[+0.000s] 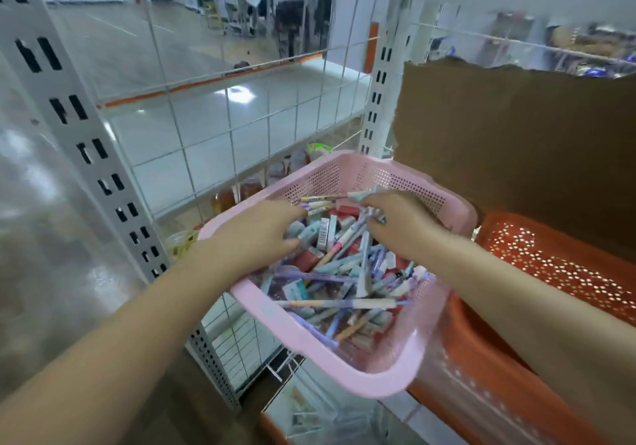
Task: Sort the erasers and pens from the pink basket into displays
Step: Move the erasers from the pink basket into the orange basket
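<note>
Left hand (261, 234) fingers unclear, right hand (402, 224) fingers clamped on pens (358, 196), pink basket (309, 351) holding erasers (323, 234)

Pens (344, 303), erasers (322, 234) in basket (309, 351); second basket (550, 265) right; cardboard (516, 141) behind, seemingly upright.

Two hands (254, 234) (402, 224), two baskets (309, 351) (550, 265), pens (344, 272) beyond counting.
</note>
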